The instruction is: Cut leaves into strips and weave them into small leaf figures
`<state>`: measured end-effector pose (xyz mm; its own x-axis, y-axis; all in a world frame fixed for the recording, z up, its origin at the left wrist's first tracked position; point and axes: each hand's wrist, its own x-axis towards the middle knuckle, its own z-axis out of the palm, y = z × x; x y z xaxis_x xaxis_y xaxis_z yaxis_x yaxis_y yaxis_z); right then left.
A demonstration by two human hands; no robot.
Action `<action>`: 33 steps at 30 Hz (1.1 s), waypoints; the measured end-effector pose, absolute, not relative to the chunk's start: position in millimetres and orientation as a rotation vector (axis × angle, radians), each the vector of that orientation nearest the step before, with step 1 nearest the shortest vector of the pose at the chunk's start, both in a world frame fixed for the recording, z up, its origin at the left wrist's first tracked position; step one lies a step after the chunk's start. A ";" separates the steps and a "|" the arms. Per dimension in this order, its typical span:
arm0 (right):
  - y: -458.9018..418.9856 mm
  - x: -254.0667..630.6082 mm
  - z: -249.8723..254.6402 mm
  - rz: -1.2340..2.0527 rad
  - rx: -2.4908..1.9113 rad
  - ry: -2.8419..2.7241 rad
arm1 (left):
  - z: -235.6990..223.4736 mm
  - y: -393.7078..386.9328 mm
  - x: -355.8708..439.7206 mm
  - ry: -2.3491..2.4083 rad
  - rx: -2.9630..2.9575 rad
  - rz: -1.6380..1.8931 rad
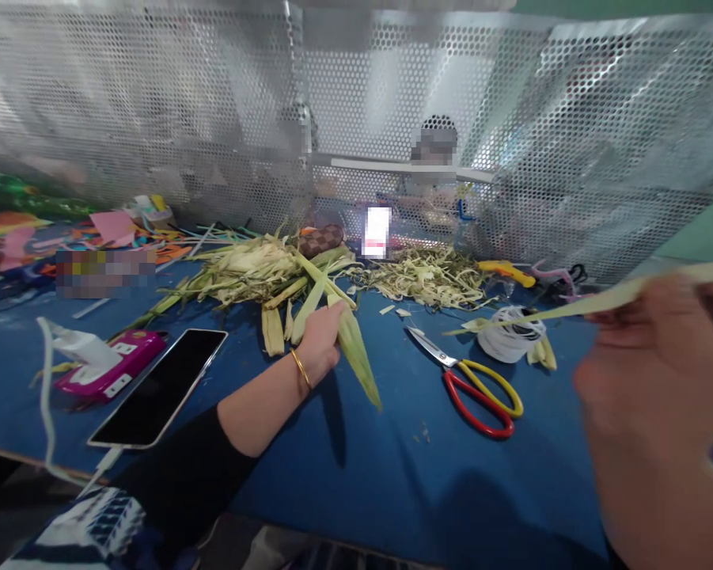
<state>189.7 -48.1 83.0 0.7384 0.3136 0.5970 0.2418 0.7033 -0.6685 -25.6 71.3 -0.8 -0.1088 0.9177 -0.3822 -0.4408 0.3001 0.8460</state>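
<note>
Over the blue table (368,475), lift gently the husk leaf (356,356) gripped in the left hand (319,340) just before the husk pile (243,267), guiding the pale strip (599,302) pinched in the right hand (653,388) clear of the white twine (507,339).

Blue tabletop (356,499) before you. On your left: dark-screened phone (160,388), magenta power strip (110,368) just beside it. Farther back: pile of husks (249,269); right of that, heap of shredded strips (433,277). Nearer you: scissors (475,388), one handle red, one yellow; white cord roll (510,336) just beyond handles.
</note>
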 end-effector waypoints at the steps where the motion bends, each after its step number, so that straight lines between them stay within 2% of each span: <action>1: -41.1 187.8 79.8 0.034 -0.829 -0.780 | 0.2 69.3 -24.8 1.161 0.537 1.224; 9: 1.4 196.9 42.5 0.618 -1.013 -0.744 | 9.8 55.1 -19.7 1.104 0.534 1.017; 14: 4.1 197.4 34.2 0.763 -1.080 -0.737 | 12.7 52.8 -20.4 1.071 0.503 0.925; 20: -0.1 190.8 28.2 1.162 -1.231 -1.006 | 11.9 49.7 -21.7 0.986 0.535 0.914; 22: -0.7 188.8 24.8 1.171 -1.390 -1.215 | 12.0 44.9 -20.9 0.920 0.589 0.929; 26: -1.9 176.7 21.5 0.635 -1.555 -1.459 | 12.2 31.7 -16.4 0.829 0.721 0.935; 27: -2.9 170.6 21.1 0.599 -1.513 -1.469 | 11.9 28.6 -14.8 0.821 0.750 0.941; 31: -9.3 137.6 15.1 1.106 -1.311 -1.389 | 8.5 20.8 -8.6 0.795 0.845 0.930; 33: -12.0 122.8 9.8 1.195 -1.313 -1.261 | 6.9 19.9 -7.4 0.772 0.857 0.905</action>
<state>122.8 -12.0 9.8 0.0001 0.9990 -0.0437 0.0973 -0.0435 -0.9943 -7.4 19.9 6.9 0.4107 0.8895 -0.2003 -0.3385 0.3528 0.8723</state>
